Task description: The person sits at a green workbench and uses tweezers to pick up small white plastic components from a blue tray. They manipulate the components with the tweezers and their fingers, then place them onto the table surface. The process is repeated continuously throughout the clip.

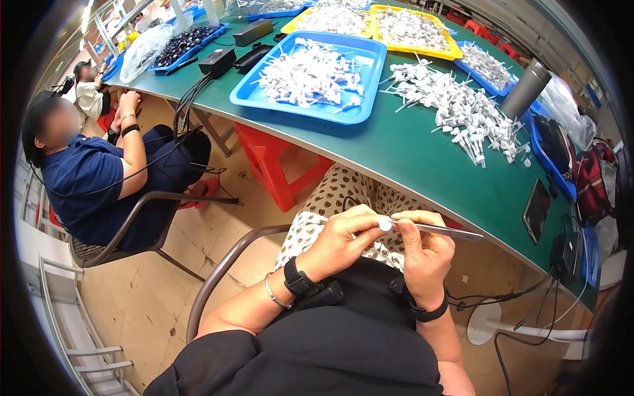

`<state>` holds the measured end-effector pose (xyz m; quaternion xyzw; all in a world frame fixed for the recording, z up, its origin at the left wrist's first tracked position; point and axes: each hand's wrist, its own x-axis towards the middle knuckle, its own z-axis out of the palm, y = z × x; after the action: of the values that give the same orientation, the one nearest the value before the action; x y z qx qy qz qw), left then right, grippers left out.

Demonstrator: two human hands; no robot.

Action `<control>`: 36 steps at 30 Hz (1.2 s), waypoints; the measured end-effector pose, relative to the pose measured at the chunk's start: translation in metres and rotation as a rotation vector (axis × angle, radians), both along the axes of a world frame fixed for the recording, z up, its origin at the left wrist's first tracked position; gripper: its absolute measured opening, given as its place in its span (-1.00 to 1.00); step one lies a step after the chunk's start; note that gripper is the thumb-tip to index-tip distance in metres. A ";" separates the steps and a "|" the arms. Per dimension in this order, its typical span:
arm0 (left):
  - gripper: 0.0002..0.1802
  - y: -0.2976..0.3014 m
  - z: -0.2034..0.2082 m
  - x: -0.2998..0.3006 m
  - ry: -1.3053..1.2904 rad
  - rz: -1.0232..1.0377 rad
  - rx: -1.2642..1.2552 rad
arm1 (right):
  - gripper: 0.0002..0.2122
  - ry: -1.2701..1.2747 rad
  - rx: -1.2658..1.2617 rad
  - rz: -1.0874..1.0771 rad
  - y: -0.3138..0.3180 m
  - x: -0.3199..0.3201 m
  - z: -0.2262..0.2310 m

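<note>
Above my lap, my left hand (343,239) pinches a small white plastic part (385,224) with a round end between thumb and fingertips. Close beside it, my right hand (426,251) is closed around a slim, flat metal tool (459,232). One end of the tool sticks out to the right past my fingers; the other end meets the white part, and its tip is mostly hidden. On the green table, similar white parts with thin stems lie in a loose pile (456,99) and heap up in a blue tray (310,113).
Yellow trays (422,46) of white parts stand farther back. A grey tumbler (527,89) and a phone (536,210) are on the right. Black adapters (216,63) trail cables over the table edge. A co-worker (99,165) sits at left; a red stool (264,158) is under the table.
</note>
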<state>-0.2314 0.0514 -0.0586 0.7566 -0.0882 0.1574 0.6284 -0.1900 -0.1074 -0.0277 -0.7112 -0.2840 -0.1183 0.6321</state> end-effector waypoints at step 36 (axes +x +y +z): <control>-0.83 0.002 0.000 -0.001 0.077 -0.030 -0.030 | -0.95 -0.092 -0.039 0.029 -0.002 0.005 -0.004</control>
<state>-0.2322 0.0530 -0.0591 0.7513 -0.0728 0.1199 0.6449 -0.1846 -0.1090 -0.0313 -0.7128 -0.3254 -0.1361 0.6062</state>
